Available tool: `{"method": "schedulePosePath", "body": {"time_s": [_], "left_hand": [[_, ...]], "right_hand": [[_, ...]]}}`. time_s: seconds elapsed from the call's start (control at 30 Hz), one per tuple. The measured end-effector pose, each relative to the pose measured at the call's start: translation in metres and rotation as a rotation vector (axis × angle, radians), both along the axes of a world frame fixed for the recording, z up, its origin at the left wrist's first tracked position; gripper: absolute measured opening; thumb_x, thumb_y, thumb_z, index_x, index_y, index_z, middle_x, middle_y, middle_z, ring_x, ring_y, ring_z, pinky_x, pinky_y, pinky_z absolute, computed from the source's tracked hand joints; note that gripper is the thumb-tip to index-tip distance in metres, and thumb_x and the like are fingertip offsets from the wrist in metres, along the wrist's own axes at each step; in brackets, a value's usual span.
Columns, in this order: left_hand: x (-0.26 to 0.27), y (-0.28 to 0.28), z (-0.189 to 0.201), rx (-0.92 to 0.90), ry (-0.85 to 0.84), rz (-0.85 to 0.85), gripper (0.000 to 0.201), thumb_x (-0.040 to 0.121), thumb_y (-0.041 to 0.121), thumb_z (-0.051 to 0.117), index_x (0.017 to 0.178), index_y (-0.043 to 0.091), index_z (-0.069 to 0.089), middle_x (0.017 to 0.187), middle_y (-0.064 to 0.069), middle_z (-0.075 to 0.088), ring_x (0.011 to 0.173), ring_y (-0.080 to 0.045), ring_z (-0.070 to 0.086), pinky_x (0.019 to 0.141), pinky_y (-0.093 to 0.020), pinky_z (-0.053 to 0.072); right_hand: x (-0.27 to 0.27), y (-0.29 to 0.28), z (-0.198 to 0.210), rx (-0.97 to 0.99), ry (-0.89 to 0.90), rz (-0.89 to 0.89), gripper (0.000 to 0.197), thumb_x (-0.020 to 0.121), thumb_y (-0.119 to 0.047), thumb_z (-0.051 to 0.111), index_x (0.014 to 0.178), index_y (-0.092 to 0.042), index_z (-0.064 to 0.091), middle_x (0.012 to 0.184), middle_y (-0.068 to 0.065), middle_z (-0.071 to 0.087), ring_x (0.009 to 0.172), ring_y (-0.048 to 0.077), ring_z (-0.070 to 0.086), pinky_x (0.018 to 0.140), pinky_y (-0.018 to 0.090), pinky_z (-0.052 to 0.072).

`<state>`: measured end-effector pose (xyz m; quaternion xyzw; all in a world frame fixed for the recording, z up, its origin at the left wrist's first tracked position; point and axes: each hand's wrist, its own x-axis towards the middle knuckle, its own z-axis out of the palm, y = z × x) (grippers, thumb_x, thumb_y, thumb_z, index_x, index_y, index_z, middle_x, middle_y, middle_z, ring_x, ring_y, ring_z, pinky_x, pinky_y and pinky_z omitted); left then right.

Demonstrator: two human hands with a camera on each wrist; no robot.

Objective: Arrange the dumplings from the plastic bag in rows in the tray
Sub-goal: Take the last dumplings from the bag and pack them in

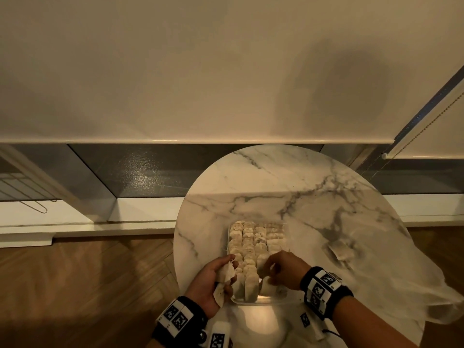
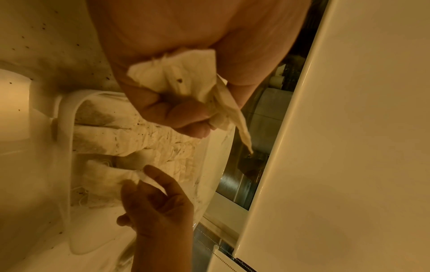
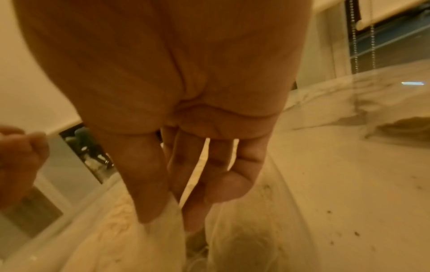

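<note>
In the head view, the left hand (image 1: 210, 282) is clenched round a few dumplings (image 1: 224, 280) at the tray's (image 1: 251, 301) near left corner, by the counter's (image 1: 276, 187) near edge. The right hand (image 1: 283, 270) pinches a dumpling (image 1: 268, 288) standing in the tray's near right corner; rows (image 1: 253, 237) fill the rest. The plastic bag (image 1: 391, 280) lies at the counter's right edge, with dumplings inside. In the left wrist view, curled fingers (image 2: 186, 117) grip crumpled dumplings (image 2: 184, 77) above the packed rows (image 2: 149, 139). In the right wrist view, the thumb and a fingertip (image 3: 149, 202) nip a pale dumpling (image 3: 163, 237).
</note>
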<state>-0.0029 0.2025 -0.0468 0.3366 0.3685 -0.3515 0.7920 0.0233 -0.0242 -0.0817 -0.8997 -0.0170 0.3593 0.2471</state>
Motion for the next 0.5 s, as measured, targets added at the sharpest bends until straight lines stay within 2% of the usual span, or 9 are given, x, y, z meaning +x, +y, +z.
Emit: {"method": "schedulePosePath", "body": {"time_s": [0.13,0.2,0.3,0.5], "left_hand": [[0.0,0.003,-0.003,-0.003,-0.008,-0.014,0.01,0.067,0.022,0.075,0.067,0.012,0.076,0.076,-0.004,0.061,0.054,-0.015,0.052,0.036,-0.019,0.035],[0.0,0.004,-0.002,-0.011,-0.008,-0.018,0.011,0.067,0.022,0.076,0.068,0.011,0.075,0.075,-0.004,0.059,0.052,-0.015,0.051,0.035,-0.018,0.035],[-0.001,0.007,0.0,-0.027,-0.012,-0.017,0.011,0.071,0.022,0.072,0.067,0.012,0.073,0.073,-0.003,0.058,0.048,-0.014,0.051,0.035,-0.018,0.035],[-0.001,0.012,-0.007,-0.012,0.012,-0.012,0.014,0.078,0.026,0.071,0.082,0.012,0.072,0.073,-0.002,0.061,0.05,-0.013,0.054,0.037,-0.019,0.037]], "right_hand": [[0.006,0.009,-0.009,-0.066,-0.012,0.082,0.02,0.087,-0.016,0.069,0.103,-0.027,0.076,0.107,-0.007,0.072,0.09,0.005,0.061,0.079,0.012,0.042],[0.01,0.012,-0.012,-0.095,-0.067,0.057,0.021,0.088,-0.013,0.064,0.098,-0.027,0.078,0.106,-0.005,0.072,0.094,0.008,0.063,0.08,0.015,0.041],[0.016,0.016,-0.018,-0.121,-0.12,-0.007,0.016,0.088,-0.018,0.065,0.098,-0.023,0.077,0.107,-0.001,0.072,0.098,0.013,0.065,0.082,0.018,0.045],[0.026,0.019,-0.028,-0.124,-0.16,-0.102,0.013,0.084,-0.024,0.071,0.095,-0.026,0.078,0.105,-0.003,0.073,0.096,0.011,0.066,0.084,0.018,0.049]]}}
